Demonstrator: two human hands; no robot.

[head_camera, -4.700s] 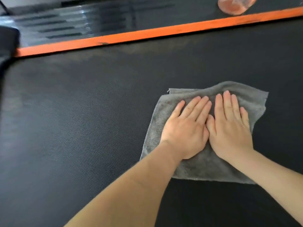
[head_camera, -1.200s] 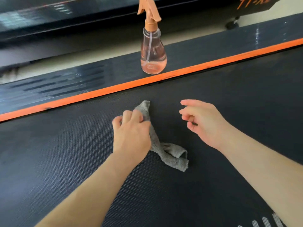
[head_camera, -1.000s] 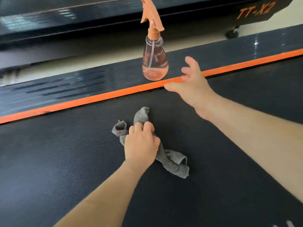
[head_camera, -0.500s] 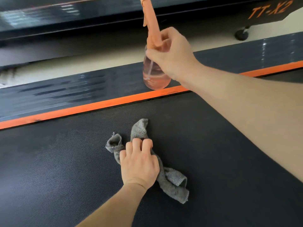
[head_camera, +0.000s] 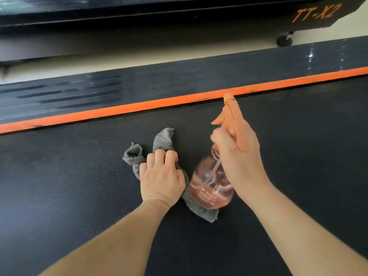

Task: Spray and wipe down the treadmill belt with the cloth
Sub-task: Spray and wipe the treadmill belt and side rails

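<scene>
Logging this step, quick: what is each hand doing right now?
Left hand: fingers curled on the bunched grey cloth, which lies on the belt.
Right hand: grips the spray bottle by its neck, above the belt.

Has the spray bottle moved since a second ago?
Yes. The right hand holds the spray bottle on the near side of the orange stripe, above the belt; earlier it stood beyond it.

A pale floor lies beyond; a second black machine marked TT-X2 rests on a small wheel.
</scene>
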